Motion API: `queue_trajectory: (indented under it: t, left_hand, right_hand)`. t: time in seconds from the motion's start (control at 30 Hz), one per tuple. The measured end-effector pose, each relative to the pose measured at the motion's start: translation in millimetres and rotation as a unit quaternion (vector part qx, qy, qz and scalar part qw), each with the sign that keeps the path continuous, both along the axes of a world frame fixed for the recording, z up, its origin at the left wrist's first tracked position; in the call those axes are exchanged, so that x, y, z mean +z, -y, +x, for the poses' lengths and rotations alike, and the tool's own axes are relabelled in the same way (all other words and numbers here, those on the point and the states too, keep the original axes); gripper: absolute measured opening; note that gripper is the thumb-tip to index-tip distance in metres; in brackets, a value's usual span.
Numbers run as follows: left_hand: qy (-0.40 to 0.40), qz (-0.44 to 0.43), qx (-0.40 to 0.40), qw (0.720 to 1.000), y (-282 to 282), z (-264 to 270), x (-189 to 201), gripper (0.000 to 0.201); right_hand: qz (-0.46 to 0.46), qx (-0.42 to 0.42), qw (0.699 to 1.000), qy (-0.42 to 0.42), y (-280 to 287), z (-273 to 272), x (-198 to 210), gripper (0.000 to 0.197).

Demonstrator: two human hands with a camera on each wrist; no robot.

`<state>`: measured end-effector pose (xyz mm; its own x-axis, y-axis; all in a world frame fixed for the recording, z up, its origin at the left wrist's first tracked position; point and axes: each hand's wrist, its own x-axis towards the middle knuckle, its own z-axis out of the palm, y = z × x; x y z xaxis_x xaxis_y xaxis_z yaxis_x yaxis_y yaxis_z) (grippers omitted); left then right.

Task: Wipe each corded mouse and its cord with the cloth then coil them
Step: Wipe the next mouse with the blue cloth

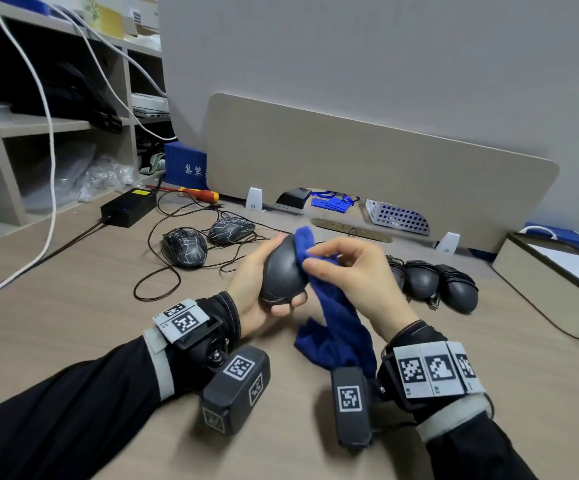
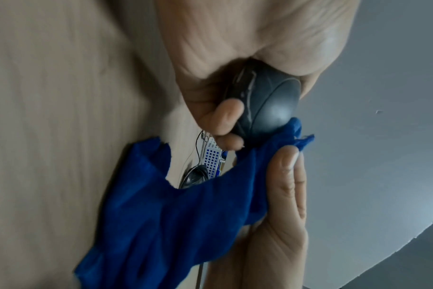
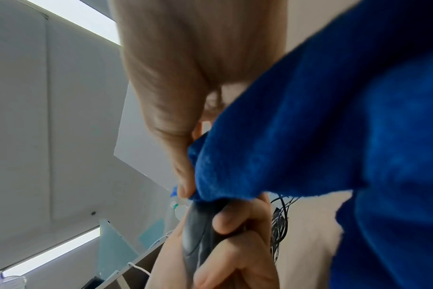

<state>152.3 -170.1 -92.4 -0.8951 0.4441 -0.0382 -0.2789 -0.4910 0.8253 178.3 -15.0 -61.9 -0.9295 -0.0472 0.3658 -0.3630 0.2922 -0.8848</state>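
Blue cloth [image 1: 336,327]: pinched in my right hand [image 1: 357,275], wiping the dark mouse [image 1: 283,275] that my left hand [image 1: 257,289] grips. Next: its cord.

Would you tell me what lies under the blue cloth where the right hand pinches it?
The blue cloth drapes over the front of the grey mouse; that covered part is hidden.

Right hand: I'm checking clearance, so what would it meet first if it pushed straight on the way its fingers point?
Probably the smooth dark grey mouse, which the right hand already presses the blue cloth against; the left hand lies just behind it.
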Motion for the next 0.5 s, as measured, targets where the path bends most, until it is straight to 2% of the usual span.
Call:
queue_trajectory:
  t: [0.07,0.13,0.23,0.3,0.4,0.5]
  left_hand:
    - [0.001,0.006,-0.019,1.0,-1.3,4.7,1.9,0.044]
    - [0.009,0.011,-0.018,1.0,-3.4,6.4,2.4,0.043]
    - [0.045,0.03,0.002,0.999,-1.8,2.8,2.6,0.043]
    - [0.061,0.045,0.007,0.997,0.5,0.6,3.5,0.042]
    - [0.041,0.045,0.011,0.998,0.7,2.7,6.1,0.041]
    - [0.021,0.041,0.021,0.999,-1.3,4.8,6.2,0.044]
  right_hand:
    - [-0.014,-0.05,0.998,-0.038,-7.8,-4.0,1.2,0.007]
    - [0.009,-0.055,0.997,-0.048,-11.5,-4.8,1.6,0.007]
    - [0.042,0.046,0.998,-0.02,5.9,4.0,2.3,0.013]
    - [0.095,0.061,0.993,-0.046,15.6,1.3,4.7,0.015]
    - [0.144,-0.013,0.985,-0.098,9.2,-17.3,13.7,0.014]
    - [0.168,-0.07,0.978,-0.103,2.4,-29.7,17.0,0.007]
